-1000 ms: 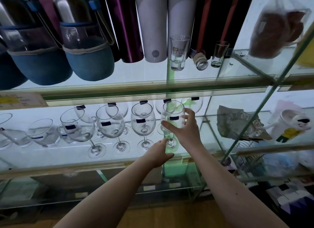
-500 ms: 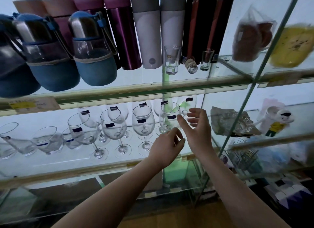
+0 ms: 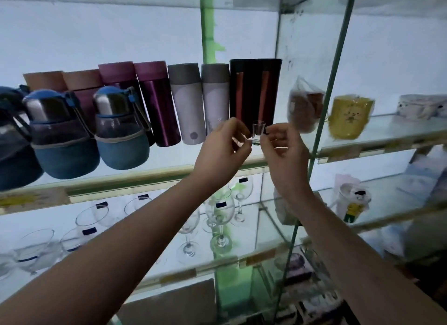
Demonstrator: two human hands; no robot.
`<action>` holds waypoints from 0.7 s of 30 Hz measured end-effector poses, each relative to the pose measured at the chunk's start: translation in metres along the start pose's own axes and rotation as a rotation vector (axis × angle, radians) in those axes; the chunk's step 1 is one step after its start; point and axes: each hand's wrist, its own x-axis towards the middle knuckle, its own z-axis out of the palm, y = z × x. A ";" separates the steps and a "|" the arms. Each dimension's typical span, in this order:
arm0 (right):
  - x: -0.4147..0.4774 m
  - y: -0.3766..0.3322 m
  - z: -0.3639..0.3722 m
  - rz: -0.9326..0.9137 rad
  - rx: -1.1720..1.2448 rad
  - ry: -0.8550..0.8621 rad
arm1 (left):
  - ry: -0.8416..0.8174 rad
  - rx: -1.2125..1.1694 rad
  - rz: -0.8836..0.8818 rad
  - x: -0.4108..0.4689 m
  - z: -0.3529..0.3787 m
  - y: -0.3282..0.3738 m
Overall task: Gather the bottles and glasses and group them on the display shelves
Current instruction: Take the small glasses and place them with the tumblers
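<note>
Both hands are up at the upper glass shelf (image 3: 145, 179), in front of the dark flasks (image 3: 254, 90). A small clear shot glass (image 3: 258, 131) stands between them, and my right hand (image 3: 284, 153) pinches its right side with thumb and forefinger. My left hand (image 3: 221, 153) has its fingers curled round a small clear bottle (image 3: 239, 143), which is mostly hidden and blurred. A taller shot glass (image 3: 212, 125) shows faintly behind that hand. Wine glasses (image 3: 220, 211) stand in a row on the shelf below.
White flasks (image 3: 186, 107), purple flasks (image 3: 159, 111) and blue sleeved bottles (image 3: 121, 136) line the upper shelf to the left. A glass partition (image 3: 333, 82) stands just right of my hands. Past it are a bagged brown item (image 3: 304, 107), a yellow mug (image 3: 348, 119) and a cartoon mug (image 3: 353, 203).
Both hands let go of the wine glass on the lower shelf and rose to the upper shelf, where they now hold the small glass and bottle. The view tilted upward.
</note>
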 end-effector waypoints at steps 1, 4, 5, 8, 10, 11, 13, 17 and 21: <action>0.009 0.000 0.000 0.004 -0.017 -0.002 | -0.006 0.053 0.004 0.009 0.000 0.000; 0.032 0.006 0.001 0.020 -0.064 -0.019 | -0.039 0.237 -0.009 0.032 0.005 -0.003; 0.040 0.009 0.001 0.028 -0.076 -0.025 | -0.058 0.298 -0.024 0.041 0.008 -0.004; 0.057 0.020 0.004 0.042 -0.125 -0.047 | -0.144 0.476 -0.088 0.058 0.017 -0.007; 0.068 0.028 0.006 0.045 -0.187 -0.061 | -0.219 0.560 -0.114 0.067 0.027 -0.007; 0.073 0.032 0.007 0.057 -0.226 -0.075 | -0.254 0.598 -0.128 0.070 0.031 -0.007; 0.081 0.037 0.008 0.096 -0.297 -0.121 | -0.299 0.673 -0.164 0.075 0.040 -0.009; 0.094 0.048 0.010 0.117 -0.434 -0.269 | -0.403 0.803 -0.239 0.081 0.054 -0.016; 0.098 0.054 0.011 0.142 -0.499 -0.399 | -0.402 0.800 -0.265 0.082 0.061 -0.022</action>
